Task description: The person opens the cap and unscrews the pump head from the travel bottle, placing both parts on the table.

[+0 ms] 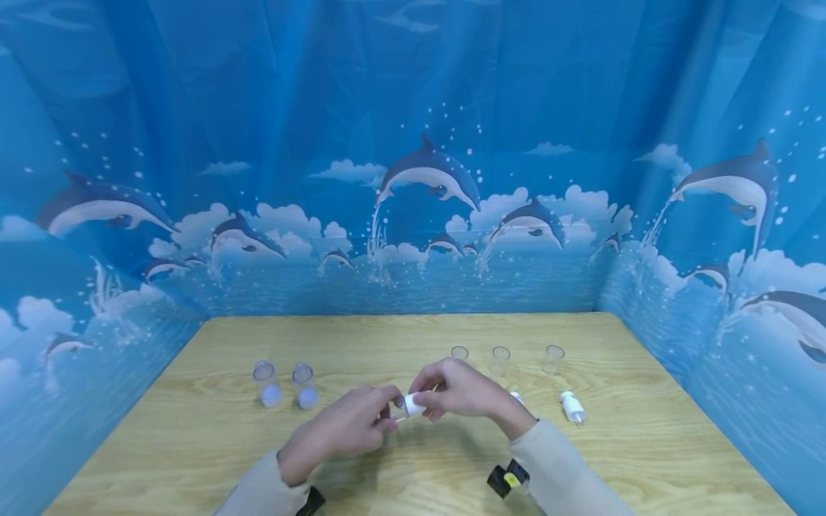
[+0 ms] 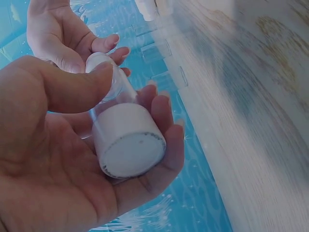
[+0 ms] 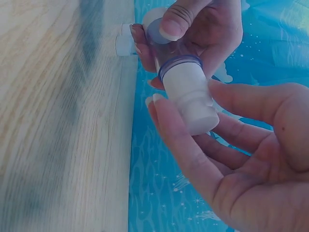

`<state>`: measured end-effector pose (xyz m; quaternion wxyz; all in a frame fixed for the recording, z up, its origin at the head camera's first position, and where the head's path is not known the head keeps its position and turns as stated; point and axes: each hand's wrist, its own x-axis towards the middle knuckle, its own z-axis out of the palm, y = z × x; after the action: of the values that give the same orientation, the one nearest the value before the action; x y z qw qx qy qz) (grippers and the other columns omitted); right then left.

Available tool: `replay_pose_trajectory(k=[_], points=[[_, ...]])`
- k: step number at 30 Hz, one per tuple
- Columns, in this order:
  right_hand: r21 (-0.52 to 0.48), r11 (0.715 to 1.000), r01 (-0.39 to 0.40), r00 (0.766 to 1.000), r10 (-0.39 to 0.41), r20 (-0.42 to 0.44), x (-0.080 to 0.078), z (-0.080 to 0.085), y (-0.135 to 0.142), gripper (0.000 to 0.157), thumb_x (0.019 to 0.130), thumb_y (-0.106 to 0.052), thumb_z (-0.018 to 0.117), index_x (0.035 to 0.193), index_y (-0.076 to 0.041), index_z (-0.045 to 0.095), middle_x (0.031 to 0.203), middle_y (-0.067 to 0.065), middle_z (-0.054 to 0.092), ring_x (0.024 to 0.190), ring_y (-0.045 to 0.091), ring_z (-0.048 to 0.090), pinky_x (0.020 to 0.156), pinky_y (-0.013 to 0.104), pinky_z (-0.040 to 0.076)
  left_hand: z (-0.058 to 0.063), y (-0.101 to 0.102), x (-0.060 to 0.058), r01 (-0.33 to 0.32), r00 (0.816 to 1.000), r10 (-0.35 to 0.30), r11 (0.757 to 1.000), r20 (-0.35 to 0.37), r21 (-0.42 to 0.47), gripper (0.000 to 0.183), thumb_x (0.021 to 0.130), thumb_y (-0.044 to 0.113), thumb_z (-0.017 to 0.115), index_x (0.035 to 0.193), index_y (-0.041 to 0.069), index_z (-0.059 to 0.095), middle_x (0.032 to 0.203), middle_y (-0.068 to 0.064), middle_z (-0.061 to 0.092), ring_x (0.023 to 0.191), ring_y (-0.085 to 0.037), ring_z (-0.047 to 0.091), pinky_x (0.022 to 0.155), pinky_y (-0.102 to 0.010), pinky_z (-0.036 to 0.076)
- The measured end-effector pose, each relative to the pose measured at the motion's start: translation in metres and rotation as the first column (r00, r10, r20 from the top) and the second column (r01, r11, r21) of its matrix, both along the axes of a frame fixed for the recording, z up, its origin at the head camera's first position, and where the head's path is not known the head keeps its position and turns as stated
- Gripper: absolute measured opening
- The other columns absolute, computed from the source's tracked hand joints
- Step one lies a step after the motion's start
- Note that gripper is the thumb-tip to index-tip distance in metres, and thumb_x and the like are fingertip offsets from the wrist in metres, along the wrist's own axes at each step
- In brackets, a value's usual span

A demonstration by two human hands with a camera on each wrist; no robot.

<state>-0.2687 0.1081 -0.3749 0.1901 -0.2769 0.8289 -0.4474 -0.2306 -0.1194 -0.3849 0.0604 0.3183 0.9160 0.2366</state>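
Over the middle of the table, both hands meet on one small clear bottle (image 2: 120, 89) with a white base (image 2: 130, 145). My left hand (image 1: 348, 423) holds its body, thumb on one side and fingers curled round the other. At the opposite end, my right hand (image 1: 461, 390) pinches the white pump top (image 3: 188, 94) between thumb and fingers. In the right wrist view this top sits against the bottle's purplish rim (image 3: 181, 63). The bottle is tilted, and fingers hide part of its body.
Two clear purplish bottles (image 1: 269, 394) (image 1: 306, 396) stand at the left. Three clear caps (image 1: 459, 352) (image 1: 500, 353) (image 1: 554, 352) stand at the back right. A white pump top (image 1: 572, 407) lies nearer at the right; another white piece (image 1: 516, 396) is partly hidden behind my right forearm. A dolphin-print curtain (image 1: 413, 272) surrounds the table.
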Motion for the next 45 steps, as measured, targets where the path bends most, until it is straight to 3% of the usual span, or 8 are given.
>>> replay_pose_trajectory(k=[4, 9, 13, 31, 45], points=[[0.009, 1.0, -0.004, 1.0, 0.004, -0.017, 0.0011, 0.0011, -0.0001, 0.016, 0.094, -0.007, 0.072, 0.11, -0.005, 0.074, 0.102, 0.009, 0.076, 0.084, 0.028, 0.076, 0.074, 0.036, 0.065, -0.0001, 0.0003, -0.0004, 0.003, 1.0, -0.003, 1.0, 0.005, -0.009, 0.031, 0.092, 0.009, 0.071, 0.122, 0.007, 0.067, 0.087, 0.002, 0.07, 0.069, 0.0, 0.056, 0.063, -0.018, 0.05], [0.068, 0.998, -0.014, 0.992, 0.022, -0.124, 0.0022, 0.0019, -0.0001, 0.018, 0.086, -0.006, 0.079, 0.103, -0.012, 0.077, 0.1, 0.002, 0.077, 0.087, 0.015, 0.07, 0.077, 0.025, 0.061, -0.0005, 0.0006, -0.0003, 0.013, 1.0, -0.013, 1.0, 0.01, -0.009, 0.03, 0.091, 0.007, 0.071, 0.12, 0.007, 0.068, 0.087, 0.001, 0.071, 0.069, 0.0, 0.056, 0.063, -0.018, 0.051], [0.091, 0.996, -0.009, 0.984, 0.025, -0.178, 0.003, 0.0027, -0.0003, 0.019, 0.082, -0.005, 0.083, 0.099, -0.013, 0.078, 0.099, 0.0, 0.078, 0.089, 0.013, 0.069, 0.078, 0.02, 0.058, -0.0005, 0.0012, -0.0004, 0.02, 1.0, -0.02, 1.0, 0.016, -0.011, 0.03, 0.091, 0.007, 0.071, 0.12, 0.007, 0.068, 0.089, 0.001, 0.072, 0.071, -0.001, 0.058, 0.064, -0.018, 0.052], [0.098, 0.995, 0.011, 0.979, 0.009, -0.204, 0.0065, 0.0035, -0.0035, 0.024, 0.075, 0.004, 0.085, 0.091, -0.012, 0.077, 0.098, 0.004, 0.076, 0.09, 0.016, 0.071, 0.074, 0.022, 0.062, -0.0007, 0.0024, -0.0008, 0.03, 0.998, -0.029, 1.0, 0.057, -0.009, 0.027, 0.091, 0.007, 0.071, 0.118, 0.008, 0.068, 0.088, 0.003, 0.071, 0.069, 0.001, 0.056, 0.063, -0.017, 0.051], [0.089, 0.996, 0.003, 0.977, 0.016, -0.212, 0.0064, 0.0037, -0.0035, 0.025, 0.075, 0.003, 0.086, 0.093, -0.01, 0.077, 0.1, 0.005, 0.076, 0.091, 0.017, 0.073, 0.076, 0.02, 0.061, -0.0017, 0.0011, -0.0025, 0.036, 0.997, -0.035, 0.999, 0.073, -0.004, 0.027, 0.093, 0.007, 0.071, 0.12, 0.008, 0.068, 0.088, 0.004, 0.07, 0.069, 0.001, 0.056, 0.062, -0.019, 0.05]])
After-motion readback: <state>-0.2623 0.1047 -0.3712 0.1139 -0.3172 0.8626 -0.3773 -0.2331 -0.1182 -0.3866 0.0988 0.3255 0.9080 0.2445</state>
